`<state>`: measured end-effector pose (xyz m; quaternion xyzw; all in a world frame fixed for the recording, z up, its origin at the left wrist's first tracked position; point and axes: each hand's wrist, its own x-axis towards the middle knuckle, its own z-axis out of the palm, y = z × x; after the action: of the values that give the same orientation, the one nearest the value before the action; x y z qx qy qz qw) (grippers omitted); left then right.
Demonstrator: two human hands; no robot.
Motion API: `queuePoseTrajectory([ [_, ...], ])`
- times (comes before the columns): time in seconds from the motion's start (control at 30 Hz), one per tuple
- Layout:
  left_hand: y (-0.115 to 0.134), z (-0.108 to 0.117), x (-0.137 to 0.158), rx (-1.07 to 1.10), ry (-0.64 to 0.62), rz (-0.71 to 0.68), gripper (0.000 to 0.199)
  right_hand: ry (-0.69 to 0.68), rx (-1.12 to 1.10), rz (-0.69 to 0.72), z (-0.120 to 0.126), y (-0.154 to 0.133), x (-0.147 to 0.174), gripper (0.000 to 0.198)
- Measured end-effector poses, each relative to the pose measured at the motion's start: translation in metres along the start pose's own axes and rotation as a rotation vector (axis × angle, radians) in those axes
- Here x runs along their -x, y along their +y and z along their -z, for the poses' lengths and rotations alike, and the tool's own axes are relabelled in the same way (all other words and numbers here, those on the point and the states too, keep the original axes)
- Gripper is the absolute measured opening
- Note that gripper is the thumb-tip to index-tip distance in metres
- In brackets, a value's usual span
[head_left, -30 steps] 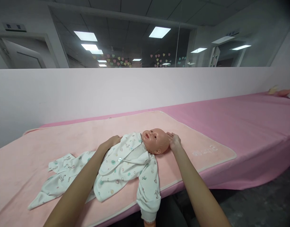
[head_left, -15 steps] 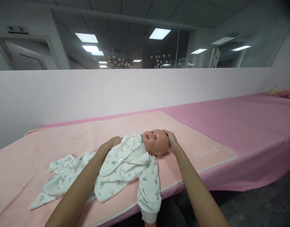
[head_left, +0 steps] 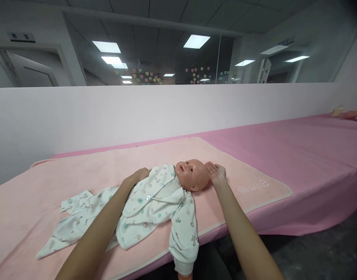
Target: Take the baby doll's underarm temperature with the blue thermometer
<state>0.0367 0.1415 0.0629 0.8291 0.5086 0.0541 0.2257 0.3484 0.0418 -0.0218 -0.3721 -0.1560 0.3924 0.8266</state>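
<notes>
A baby doll [head_left: 192, 174] lies on its back, its bald head toward the right. It wears a white printed jacket [head_left: 155, 202], fastened with snaps, and matching trousers [head_left: 76, 225] stretch out to the left. My left hand [head_left: 141, 174] rests against the far side of the doll's body; its fingers are mostly hidden by the jacket. Beside the crown of the head, my right hand [head_left: 216, 172] is open, palm up with fingers stretched out, and the fingertips are at or just touching the head. One jacket sleeve [head_left: 184, 237] hangs over the near edge.
Under the doll is a peach blanket [head_left: 108, 161] with a pale border and lettering, spread over a pink-covered table [head_left: 268, 144]. A white half wall [head_left: 166, 109] with glass above runs behind. Another doll-like object [head_left: 351, 114] lies at the far right.
My right hand has come off the top of the doll's head and turned palm up beside it. The left hand and the doll have hardly moved.
</notes>
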Motion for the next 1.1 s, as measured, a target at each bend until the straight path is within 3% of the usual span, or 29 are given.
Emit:
queuePoseTrajectory([
  [0.1,-0.002,0.0,-0.001,-0.003,0.004,-0.003,0.025,-0.003,0.128,0.126,-0.019,-0.005,0.013,0.016],
  [0.2,-0.005,-0.001,-0.003,-0.009,-0.008,-0.011,0.026,-0.241,0.348,0.188,-0.036,-0.009,0.028,0.013],
  [0.27,-0.008,-0.002,-0.007,-0.016,-0.019,-0.028,0.027,-0.297,0.382,0.146,-0.042,-0.011,0.035,0.019],
  [0.4,-0.016,-0.006,-0.018,-0.02,-0.013,-0.094,0.029,-0.203,0.337,0.058,-0.043,-0.014,0.041,0.017],
  [0.57,-0.02,-0.008,-0.026,-0.014,0.075,-0.178,0.037,-0.06,0.338,-0.185,-0.04,-0.014,0.046,0.024],
  [0.73,0.003,0.013,-0.012,0.046,0.378,-0.325,0.037,-0.023,0.342,-0.061,-0.033,-0.02,0.042,0.025],
  [0.83,0.032,0.026,0.008,0.186,0.436,-0.414,0.038,-0.038,0.334,-0.029,-0.034,-0.023,0.038,0.028],
  [0.9,0.054,0.026,0.024,0.21,0.343,-0.492,0.038,-0.063,0.324,-0.017,-0.038,-0.023,0.039,0.026],
  [1.03,0.081,0.005,0.046,-0.001,-0.032,-0.542,0.037,-0.247,0.327,0.04,-0.046,-0.019,0.043,0.019],
  [1.1,0.084,-0.007,0.047,-0.101,-0.029,-0.507,0.038,-0.32,0.347,0.084,-0.047,-0.016,0.044,0.02],
])
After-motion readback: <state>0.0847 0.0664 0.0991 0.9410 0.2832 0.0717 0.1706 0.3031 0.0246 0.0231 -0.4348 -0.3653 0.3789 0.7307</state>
